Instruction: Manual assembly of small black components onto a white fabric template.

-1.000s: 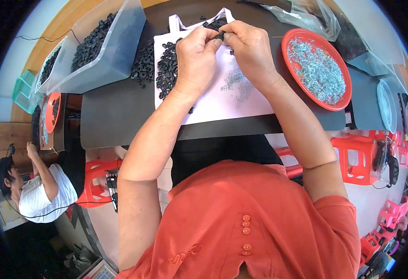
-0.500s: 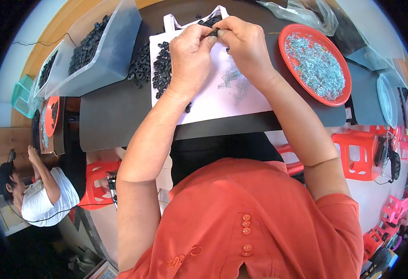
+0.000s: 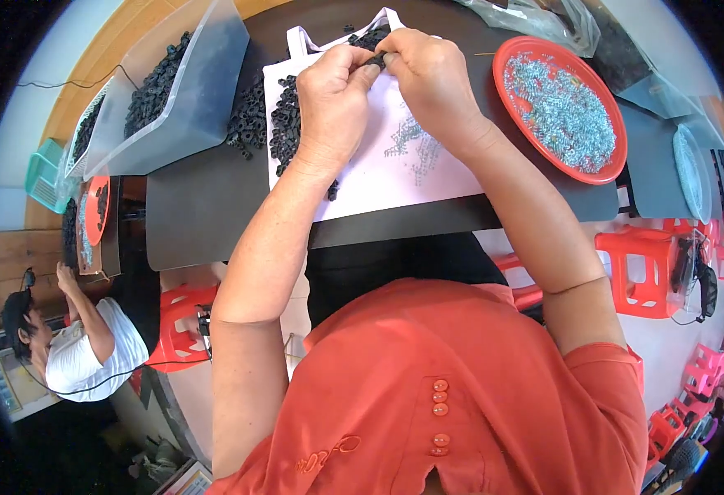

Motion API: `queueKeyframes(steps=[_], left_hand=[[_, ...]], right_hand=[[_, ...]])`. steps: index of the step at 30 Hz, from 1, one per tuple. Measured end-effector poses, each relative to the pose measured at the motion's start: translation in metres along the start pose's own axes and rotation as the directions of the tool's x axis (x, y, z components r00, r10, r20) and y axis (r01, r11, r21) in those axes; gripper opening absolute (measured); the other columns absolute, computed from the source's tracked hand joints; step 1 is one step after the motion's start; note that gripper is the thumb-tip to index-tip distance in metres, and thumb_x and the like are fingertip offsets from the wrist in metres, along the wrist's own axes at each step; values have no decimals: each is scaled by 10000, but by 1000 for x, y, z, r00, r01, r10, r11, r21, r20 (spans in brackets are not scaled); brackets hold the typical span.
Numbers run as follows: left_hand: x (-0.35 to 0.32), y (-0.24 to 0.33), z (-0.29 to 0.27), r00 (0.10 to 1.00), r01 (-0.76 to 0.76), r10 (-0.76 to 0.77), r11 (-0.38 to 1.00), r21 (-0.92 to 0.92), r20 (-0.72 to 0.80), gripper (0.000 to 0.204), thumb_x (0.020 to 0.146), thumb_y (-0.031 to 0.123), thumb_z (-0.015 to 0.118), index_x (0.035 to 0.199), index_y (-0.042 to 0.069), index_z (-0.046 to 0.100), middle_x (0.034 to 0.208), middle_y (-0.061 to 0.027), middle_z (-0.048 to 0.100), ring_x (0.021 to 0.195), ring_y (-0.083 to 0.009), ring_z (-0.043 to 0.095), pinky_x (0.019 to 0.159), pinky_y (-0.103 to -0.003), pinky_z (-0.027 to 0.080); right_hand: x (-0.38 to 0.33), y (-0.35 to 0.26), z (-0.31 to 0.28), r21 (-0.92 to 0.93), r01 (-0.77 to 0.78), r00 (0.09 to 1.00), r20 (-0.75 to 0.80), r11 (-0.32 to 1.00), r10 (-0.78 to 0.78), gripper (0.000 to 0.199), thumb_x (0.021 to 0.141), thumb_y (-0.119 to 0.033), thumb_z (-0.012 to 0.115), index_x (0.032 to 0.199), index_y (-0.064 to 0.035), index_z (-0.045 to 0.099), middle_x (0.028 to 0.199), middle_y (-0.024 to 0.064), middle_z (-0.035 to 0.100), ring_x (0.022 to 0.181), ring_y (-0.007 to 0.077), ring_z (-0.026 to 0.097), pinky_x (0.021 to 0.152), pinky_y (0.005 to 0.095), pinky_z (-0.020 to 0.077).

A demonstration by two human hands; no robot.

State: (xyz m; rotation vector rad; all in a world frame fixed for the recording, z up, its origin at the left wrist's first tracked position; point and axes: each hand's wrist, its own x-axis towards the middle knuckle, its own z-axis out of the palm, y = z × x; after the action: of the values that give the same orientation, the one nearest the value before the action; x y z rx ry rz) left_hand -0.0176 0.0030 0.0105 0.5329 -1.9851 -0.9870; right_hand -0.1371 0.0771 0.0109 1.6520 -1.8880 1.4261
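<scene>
My left hand (image 3: 329,107) and my right hand (image 3: 434,82) meet over the far part of a pale lilac cloth bag (image 3: 362,186) that lies flat on the dark table. Between their pinched fingertips is a small black plastic piece (image 3: 377,60), mostly covered by the fingers. More black plastic pieces (image 3: 284,132) are heaped along the bag's left side, and others lie beyond my fingers. Small metal springs (image 3: 411,136) are scattered on the cloth below my right hand. A red round tray (image 3: 500,89) full of such springs stands to the right.
A large translucent bin (image 3: 188,132) of black pieces stands at the left, with a loose pile (image 3: 248,120) beside it. Clear plastic bags (image 3: 535,25) lie at the far right. A person in white (image 3: 89,351) works at the left; red stools (image 3: 638,272) stand at the right.
Both hands stay together at nearly the same spot, with the fingers shifting slightly around the black piece. The whole view has tilted a little.
</scene>
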Motion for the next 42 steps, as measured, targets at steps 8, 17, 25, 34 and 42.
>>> queueKeyframes(steps=[8, 17, 25, 34, 42], left_hand=[[-1, 3, 0, 999, -43, 44, 998, 41, -19, 72, 827, 6, 655, 889, -30, 659, 732, -81, 662, 651, -120, 587, 619, -264, 469], [2, 2, 4, 967, 249, -253, 961, -121, -20, 72, 805, 26, 654, 784, -43, 658, 649, -85, 643, 583, -134, 566, 568, -296, 459], [3, 0, 1, 964, 265, -266, 964, -36, -7, 76, 791, 46, 672, 793, -30, 668, 642, -101, 642, 578, -163, 580, 580, -322, 471], [-3, -8, 6, 990, -74, 91, 985, 154, -112, 65, 762, 53, 688, 776, 2, 651, 685, -166, 654, 640, -313, 655, 624, -387, 503], [-3, -4, 3, 988, -137, 153, 949, 283, -35, 82, 831, 21, 654, 906, -10, 672, 762, -93, 685, 685, -141, 635, 633, -287, 502]], right_hand=[[-4, -4, 3, -111, 65, 997, -31, 992, -69, 94, 767, -103, 627, 799, -15, 616, 779, 176, 659, 700, 346, 660, 651, 433, 523], [-10, -2, 13, -203, 176, 981, -49, 963, -190, 149, 710, -114, 679, 772, -16, 585, 783, 169, 631, 734, 350, 642, 631, 440, 520], [-11, 4, 20, -178, 151, 987, -22, 972, -158, 113, 728, -94, 649, 780, -18, 584, 765, 174, 631, 689, 360, 643, 620, 449, 517], [-9, 3, 12, -103, 132, 990, -28, 986, -136, 65, 753, -56, 603, 802, -15, 589, 779, 186, 642, 696, 369, 642, 627, 460, 511], [-7, 3, 14, -140, 184, 980, -45, 973, -192, 51, 742, -42, 591, 784, -16, 582, 756, 187, 628, 710, 360, 641, 640, 449, 516]])
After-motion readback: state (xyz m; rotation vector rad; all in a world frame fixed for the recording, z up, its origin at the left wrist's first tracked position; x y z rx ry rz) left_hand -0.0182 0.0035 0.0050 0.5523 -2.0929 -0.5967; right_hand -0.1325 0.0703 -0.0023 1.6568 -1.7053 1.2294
